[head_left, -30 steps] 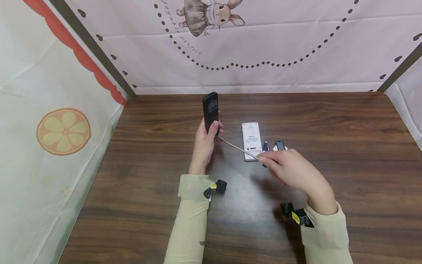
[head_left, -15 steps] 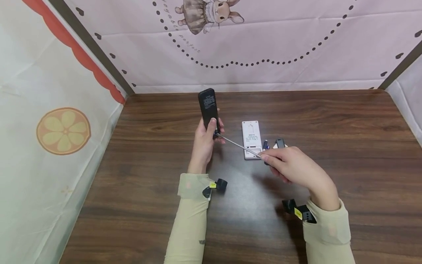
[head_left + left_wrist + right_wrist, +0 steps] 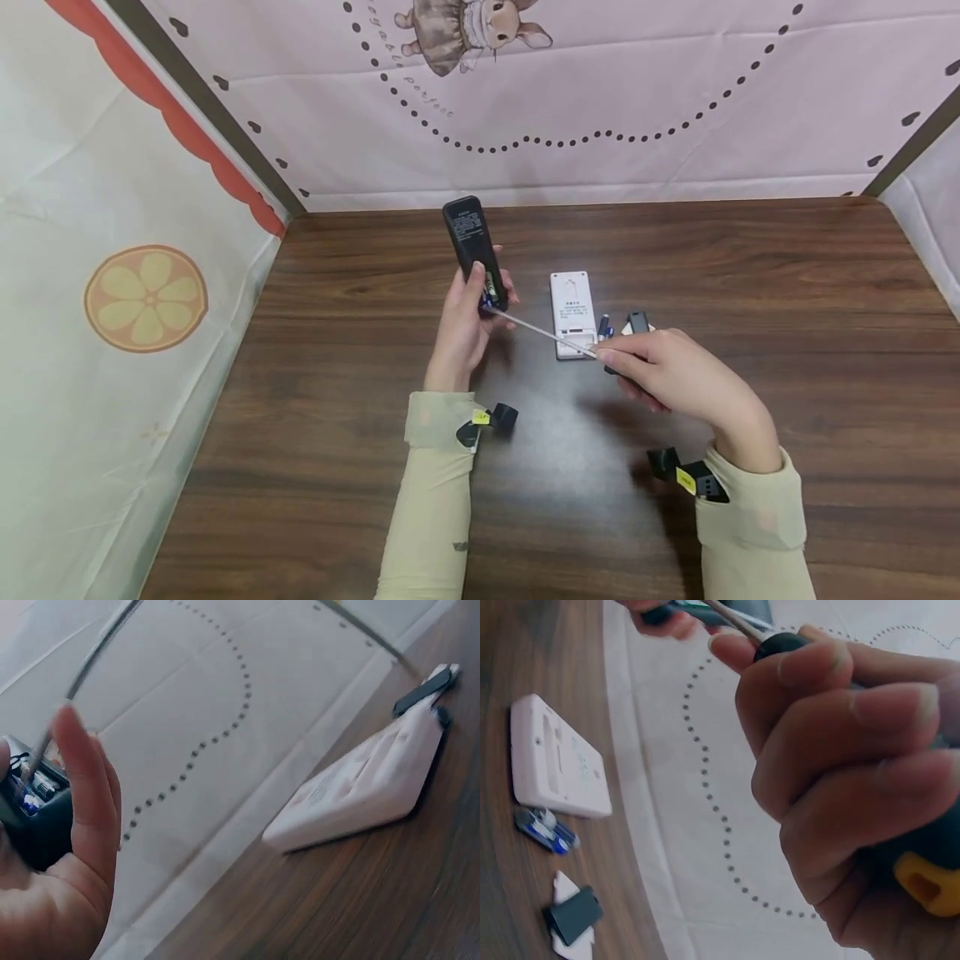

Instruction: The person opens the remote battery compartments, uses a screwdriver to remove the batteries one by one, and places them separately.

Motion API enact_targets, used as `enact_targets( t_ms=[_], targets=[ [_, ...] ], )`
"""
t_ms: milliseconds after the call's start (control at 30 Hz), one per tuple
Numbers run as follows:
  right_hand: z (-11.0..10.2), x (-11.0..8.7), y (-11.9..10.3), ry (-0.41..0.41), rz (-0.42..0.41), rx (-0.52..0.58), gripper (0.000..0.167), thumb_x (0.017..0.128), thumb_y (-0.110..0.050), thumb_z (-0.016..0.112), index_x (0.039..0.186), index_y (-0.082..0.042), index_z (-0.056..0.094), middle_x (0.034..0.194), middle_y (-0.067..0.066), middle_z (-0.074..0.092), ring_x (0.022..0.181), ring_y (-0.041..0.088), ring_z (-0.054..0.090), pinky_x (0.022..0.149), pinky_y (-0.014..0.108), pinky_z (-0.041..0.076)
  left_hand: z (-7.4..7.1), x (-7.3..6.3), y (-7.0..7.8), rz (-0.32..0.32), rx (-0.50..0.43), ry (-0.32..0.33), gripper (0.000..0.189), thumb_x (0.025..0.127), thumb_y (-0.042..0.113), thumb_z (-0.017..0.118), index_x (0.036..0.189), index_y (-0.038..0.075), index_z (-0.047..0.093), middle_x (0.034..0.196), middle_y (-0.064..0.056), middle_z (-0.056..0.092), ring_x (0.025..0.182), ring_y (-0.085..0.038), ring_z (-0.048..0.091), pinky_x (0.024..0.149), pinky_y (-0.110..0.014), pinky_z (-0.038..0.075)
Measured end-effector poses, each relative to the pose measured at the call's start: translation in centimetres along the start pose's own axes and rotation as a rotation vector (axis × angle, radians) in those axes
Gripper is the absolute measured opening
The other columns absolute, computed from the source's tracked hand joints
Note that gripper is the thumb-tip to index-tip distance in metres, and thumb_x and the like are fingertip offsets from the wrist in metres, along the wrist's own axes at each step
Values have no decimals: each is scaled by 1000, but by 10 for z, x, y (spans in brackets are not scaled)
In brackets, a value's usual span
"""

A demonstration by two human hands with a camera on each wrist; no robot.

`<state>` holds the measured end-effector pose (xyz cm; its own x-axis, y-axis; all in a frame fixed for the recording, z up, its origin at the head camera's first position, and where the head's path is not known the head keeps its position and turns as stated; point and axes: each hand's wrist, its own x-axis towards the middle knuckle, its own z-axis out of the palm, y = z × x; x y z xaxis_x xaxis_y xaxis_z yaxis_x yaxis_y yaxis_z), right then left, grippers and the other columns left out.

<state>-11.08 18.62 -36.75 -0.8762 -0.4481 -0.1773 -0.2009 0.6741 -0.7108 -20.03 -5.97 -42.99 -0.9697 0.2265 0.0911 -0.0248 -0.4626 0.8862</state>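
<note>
My left hand (image 3: 459, 337) grips a black remote control (image 3: 467, 233), its back turned up and the thumb lying along it. The battery compartment at its lower end is uncovered, and a blue battery (image 3: 31, 801) shows inside in the left wrist view. In my right hand (image 3: 678, 379) is a screwdriver (image 3: 536, 330) with a dark handle; the right wrist view shows a yellow part (image 3: 930, 889) at the handle's end. Its thin shaft reaches leftward to the compartment, the tip right at the battery.
A white remote control (image 3: 572, 304) lies back up on the wooden table (image 3: 330, 467), its compartment uncovered. Beside it are loose blue batteries (image 3: 547, 831). Close by, a dark battery cover (image 3: 574, 915) lies over a white one (image 3: 562, 883). A patterned cloth (image 3: 637, 75) hangs behind.
The black remote has tilted leftward and turned, so more of its back and the uncovered compartment show. My right hand has shifted slightly right and up, the screwdriver still at the compartment.
</note>
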Motion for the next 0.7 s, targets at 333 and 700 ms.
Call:
enact_targets(
  t_ms=[333,700],
  targets=[
    [0,-2,-2,19,3,-17,38,91,-50,37,69,-22,52,47,-4,44,37,12,44,41,28,39,-2,-2,4,63,-35,-9,55,89,48,42,133,15,39,94,-9,50,78,-20,53,73,-47,50],
    [1,-2,-4,40,-25,-70,39,92,-48,37,66,-23,50,45,-7,43,36,9,44,43,26,39,0,1,1,101,-84,-10,55,89,48,41,136,18,37,93,-8,47,77,-17,50,61,-38,53]
  ],
)
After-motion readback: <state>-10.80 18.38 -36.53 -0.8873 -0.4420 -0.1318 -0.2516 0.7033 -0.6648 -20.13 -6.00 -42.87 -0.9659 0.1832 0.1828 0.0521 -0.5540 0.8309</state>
